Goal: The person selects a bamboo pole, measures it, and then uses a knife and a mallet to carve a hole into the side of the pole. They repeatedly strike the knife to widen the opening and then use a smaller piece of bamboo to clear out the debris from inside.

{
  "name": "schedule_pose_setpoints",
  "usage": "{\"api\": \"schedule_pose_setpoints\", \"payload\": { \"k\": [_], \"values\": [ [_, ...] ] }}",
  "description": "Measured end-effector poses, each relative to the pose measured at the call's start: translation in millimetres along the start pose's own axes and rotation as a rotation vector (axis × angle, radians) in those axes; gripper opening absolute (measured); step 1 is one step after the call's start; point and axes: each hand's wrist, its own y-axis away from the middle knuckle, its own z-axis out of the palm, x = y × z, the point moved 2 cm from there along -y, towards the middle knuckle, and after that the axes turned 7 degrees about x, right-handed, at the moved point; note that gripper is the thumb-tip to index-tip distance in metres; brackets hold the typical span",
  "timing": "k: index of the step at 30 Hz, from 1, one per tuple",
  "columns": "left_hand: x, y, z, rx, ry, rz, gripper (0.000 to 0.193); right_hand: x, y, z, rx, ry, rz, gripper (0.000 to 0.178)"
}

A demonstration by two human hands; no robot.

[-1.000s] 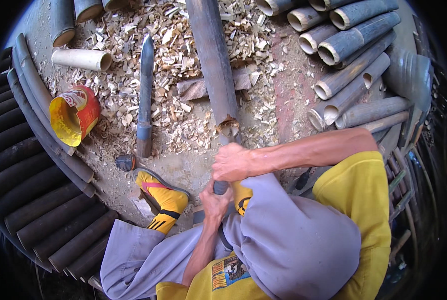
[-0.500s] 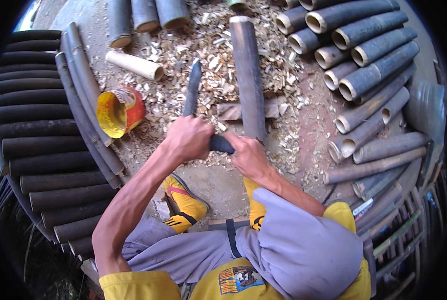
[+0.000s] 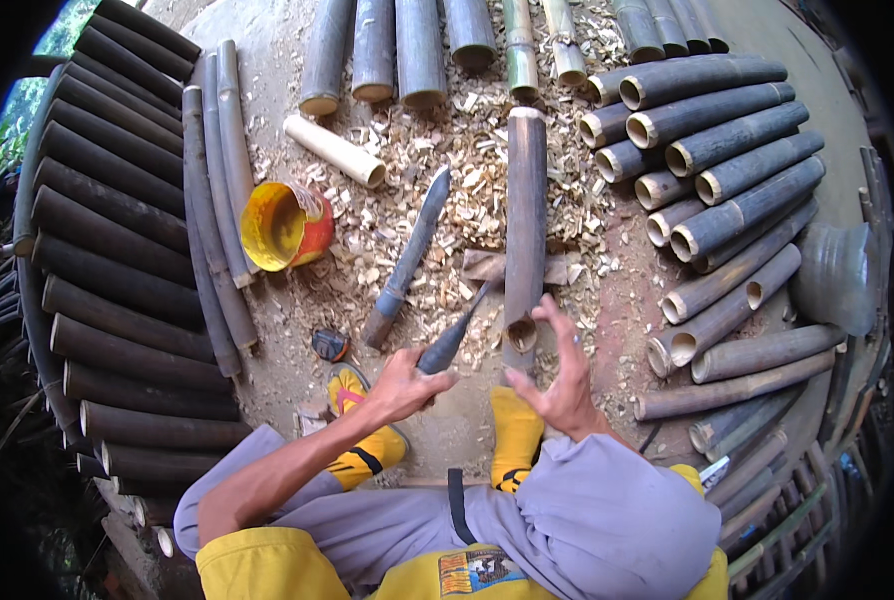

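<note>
My left hand (image 3: 412,385) is closed round the dark handle of a knife (image 3: 445,342), whose narrow blade points up and to the right, toward a bamboo tube. That dark bamboo tube (image 3: 527,205) lies lengthwise in front of me, its near end by my feet and its middle across a short wooden block (image 3: 484,265). Beside the near end is my right hand (image 3: 567,385), fingers spread and nothing in them. Left of the tube a long, pointed dark piece (image 3: 414,255) lies on the wood chips.
Wood chips (image 3: 447,130) cover the ground ahead. A yellow-and-red bucket (image 3: 312,235) lies tipped at the left, near a pale peeled tube (image 3: 332,150) and a small black-and-orange item (image 3: 330,344). Dark bamboo tubes are stacked left (image 3: 132,345) and right (image 3: 747,140).
My hands, both at the dark handle before, are now apart. The left keeps the knife and has come lower; the right has let go and opened beside the tube. The view has shifted too.
</note>
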Motion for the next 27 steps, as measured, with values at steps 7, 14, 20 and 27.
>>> {"api": "schedule_pose_setpoints", "payload": {
  "k": [7, 14, 20, 27],
  "values": [
    [3, 13, 130, -0.299, 0.275, 0.455, 0.086, 46, 13, -42, -0.267, 0.007, 0.419, 0.048],
    [7, -45, 192, -0.447, 1.385, -0.215, 0.061, 64, 18, -91, -0.807, 0.809, -0.156, 0.070],
    [21, -61, 219, -0.421, 1.900, -0.230, 0.037, 73, -55, -85, -1.014, 0.937, -0.700, 0.056],
    [34, -52, 201, -0.241, 1.698, -0.557, 0.038, 80, -60, -81, -1.276, 0.828, -0.270, 0.069]
  ]
}}
